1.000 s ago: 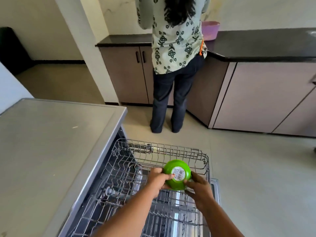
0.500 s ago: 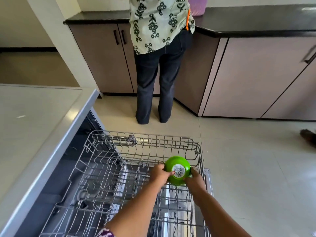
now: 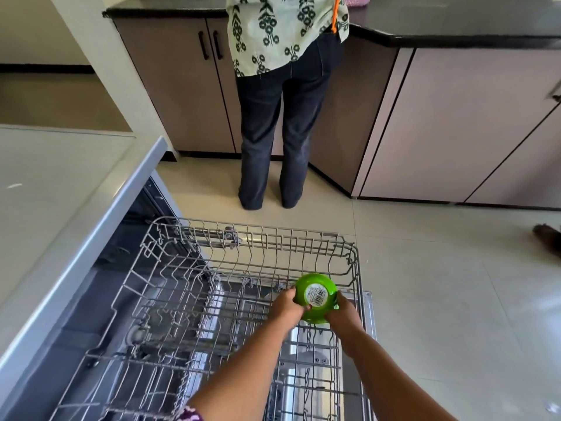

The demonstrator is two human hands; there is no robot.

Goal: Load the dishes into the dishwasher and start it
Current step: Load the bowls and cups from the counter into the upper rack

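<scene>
A green bowl [image 3: 315, 297], turned bottom-up so that a white barcode sticker [image 3: 316, 295] on its base faces the camera, is held over the far right corner of a pulled-out wire dishwasher rack [image 3: 188, 299]. The bowl is gripped from both sides: the left hand [image 3: 287, 305] is curled against its left edge with the thumb laid on the base, and the right hand [image 3: 344, 311] is wrapped round its right edge. Whether the bowl is already touching the rack's tines cannot be told. Beneath the rack, the shiny inner face of the lowered dishwasher door [image 3: 303, 360] is seen through the wires. A pale grey countertop [image 3: 54, 208] is seen to the left, above the open machine. Beyond the rack, on the light tiled floor [image 3: 425, 284], a second person [image 3: 282, 86] in a patterned top and dark trousers is pictured from behind, facing brown cabinets [image 3: 173, 86] topped by a black counter [image 3: 455, 22].
</scene>
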